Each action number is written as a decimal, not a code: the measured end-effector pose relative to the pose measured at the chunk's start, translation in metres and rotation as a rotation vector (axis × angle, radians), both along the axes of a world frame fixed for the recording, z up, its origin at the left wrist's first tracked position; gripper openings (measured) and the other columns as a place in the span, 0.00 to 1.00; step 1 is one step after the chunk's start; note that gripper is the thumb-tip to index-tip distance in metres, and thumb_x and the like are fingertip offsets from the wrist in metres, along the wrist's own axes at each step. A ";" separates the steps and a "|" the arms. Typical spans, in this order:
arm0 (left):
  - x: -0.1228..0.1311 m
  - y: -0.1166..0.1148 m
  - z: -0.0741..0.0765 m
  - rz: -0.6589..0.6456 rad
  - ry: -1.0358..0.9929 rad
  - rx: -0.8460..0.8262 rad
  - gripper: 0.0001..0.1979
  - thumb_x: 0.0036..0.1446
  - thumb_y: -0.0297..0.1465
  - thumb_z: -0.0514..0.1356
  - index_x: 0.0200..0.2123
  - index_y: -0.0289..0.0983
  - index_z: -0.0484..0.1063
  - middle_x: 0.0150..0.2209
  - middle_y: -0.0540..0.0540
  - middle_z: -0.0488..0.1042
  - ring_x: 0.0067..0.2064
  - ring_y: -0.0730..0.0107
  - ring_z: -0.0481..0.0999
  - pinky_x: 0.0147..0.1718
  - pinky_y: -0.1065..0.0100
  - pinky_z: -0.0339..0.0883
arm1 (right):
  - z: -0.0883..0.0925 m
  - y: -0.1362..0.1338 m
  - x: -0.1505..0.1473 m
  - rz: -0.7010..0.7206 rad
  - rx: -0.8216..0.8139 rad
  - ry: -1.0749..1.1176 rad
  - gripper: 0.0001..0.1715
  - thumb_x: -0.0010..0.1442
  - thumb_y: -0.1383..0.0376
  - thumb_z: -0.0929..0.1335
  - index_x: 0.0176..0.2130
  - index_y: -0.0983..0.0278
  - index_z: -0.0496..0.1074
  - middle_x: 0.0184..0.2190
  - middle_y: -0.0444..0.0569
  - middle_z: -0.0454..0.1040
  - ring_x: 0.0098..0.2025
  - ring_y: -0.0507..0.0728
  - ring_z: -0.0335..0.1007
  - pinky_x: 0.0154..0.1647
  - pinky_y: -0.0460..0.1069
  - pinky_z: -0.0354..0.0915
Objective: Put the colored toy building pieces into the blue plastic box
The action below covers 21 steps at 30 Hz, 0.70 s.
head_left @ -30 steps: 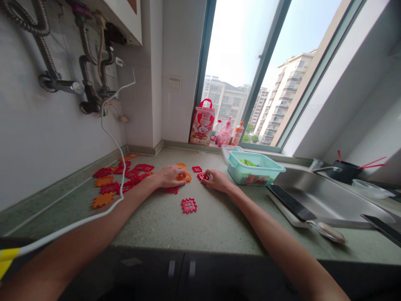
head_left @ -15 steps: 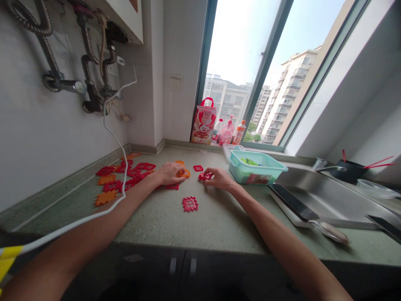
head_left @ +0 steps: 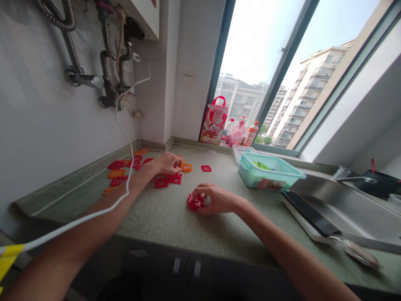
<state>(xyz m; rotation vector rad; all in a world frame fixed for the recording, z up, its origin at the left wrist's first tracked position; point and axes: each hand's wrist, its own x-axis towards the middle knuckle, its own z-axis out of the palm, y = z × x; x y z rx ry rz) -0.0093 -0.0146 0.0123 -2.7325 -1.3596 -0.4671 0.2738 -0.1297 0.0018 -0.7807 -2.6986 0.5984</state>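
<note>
My right hand (head_left: 216, 200) has its thumb and fingers closed round a red notched plastic tile (head_left: 194, 202), low over the countertop. Whether a second red tile is with it, I cannot tell. Farther back, my left hand (head_left: 169, 163) is curled palm-down, and its fingers hide whatever they hold. Just right of these fingers lies an orange notched tile (head_left: 187, 167). Under and in front of the left hand are red notched tiles (head_left: 162, 182). A lone small red tile (head_left: 206, 168) rests between the hands, toward the window.
Several red tiles (head_left: 116, 164) and orange tiles (head_left: 117, 173) spread by the left wall. A teal tub (head_left: 247, 177) with green pieces stands right, before a sink (head_left: 360, 209). A phone (head_left: 310, 213) lies beside the sink. A white cable (head_left: 103, 210) crosses above my left forearm.
My right hand has come nearer with a red tile, to where a red tile lay alone. My left hand has lifted off the orange tile and curled. The view has shifted left.
</note>
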 end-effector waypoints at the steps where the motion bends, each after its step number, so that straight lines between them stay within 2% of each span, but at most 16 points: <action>1: -0.004 -0.002 0.005 -0.021 0.008 -0.079 0.11 0.53 0.42 0.64 0.33 0.42 0.82 0.30 0.49 0.81 0.30 0.66 0.76 0.31 0.67 0.63 | -0.001 0.001 0.000 -0.011 0.015 0.005 0.19 0.53 0.68 0.75 0.46 0.57 0.79 0.44 0.46 0.77 0.41 0.55 0.73 0.47 0.48 0.68; 4: -0.010 -0.005 0.012 -0.031 0.011 -0.247 0.10 0.47 0.43 0.68 0.27 0.42 0.81 0.23 0.52 0.78 0.24 0.70 0.72 0.24 0.68 0.57 | -0.010 0.012 0.005 -0.060 0.043 0.050 0.19 0.51 0.70 0.74 0.44 0.58 0.79 0.42 0.45 0.78 0.40 0.54 0.73 0.45 0.47 0.68; 7: -0.004 -0.007 0.008 -0.039 0.024 -0.280 0.13 0.46 0.46 0.69 0.26 0.42 0.81 0.23 0.51 0.78 0.24 0.70 0.72 0.24 0.67 0.55 | -0.025 0.038 0.021 -0.159 -0.009 0.223 0.16 0.53 0.67 0.73 0.44 0.60 0.78 0.43 0.47 0.79 0.41 0.55 0.74 0.44 0.48 0.70; 9: 0.005 -0.009 0.003 -0.076 0.021 -0.269 0.15 0.48 0.48 0.69 0.27 0.42 0.81 0.25 0.50 0.80 0.26 0.69 0.73 0.25 0.67 0.57 | -0.035 0.059 0.035 -0.288 -0.022 0.413 0.14 0.56 0.63 0.72 0.44 0.60 0.77 0.44 0.48 0.79 0.44 0.56 0.75 0.45 0.49 0.72; 12: 0.026 -0.015 -0.007 -0.164 0.003 -0.205 0.19 0.50 0.52 0.70 0.28 0.42 0.80 0.28 0.49 0.81 0.29 0.66 0.76 0.30 0.67 0.60 | -0.048 0.091 0.052 -0.543 0.010 0.608 0.16 0.57 0.55 0.71 0.43 0.60 0.74 0.45 0.48 0.80 0.47 0.58 0.76 0.49 0.52 0.73; 15: 0.048 -0.021 -0.015 -0.268 0.009 -0.085 0.22 0.52 0.57 0.69 0.29 0.43 0.79 0.30 0.48 0.80 0.33 0.63 0.77 0.36 0.65 0.64 | -0.052 0.118 0.057 -0.745 -0.022 0.606 0.19 0.58 0.51 0.70 0.43 0.59 0.72 0.45 0.50 0.81 0.47 0.58 0.77 0.47 0.52 0.73; 18: 0.060 -0.023 -0.016 -0.293 0.024 0.053 0.25 0.57 0.58 0.64 0.30 0.42 0.79 0.30 0.46 0.79 0.36 0.61 0.77 0.42 0.62 0.64 | -0.049 0.137 0.050 -0.866 -0.006 0.517 0.21 0.61 0.50 0.66 0.47 0.60 0.71 0.44 0.50 0.82 0.44 0.57 0.78 0.42 0.49 0.72; 21: 0.054 -0.019 -0.011 -0.223 0.001 0.165 0.29 0.67 0.57 0.55 0.29 0.40 0.78 0.29 0.45 0.78 0.37 0.60 0.77 0.46 0.60 0.62 | -0.047 0.150 0.033 -0.898 0.040 0.449 0.18 0.63 0.52 0.66 0.46 0.60 0.71 0.41 0.49 0.81 0.41 0.56 0.77 0.40 0.48 0.70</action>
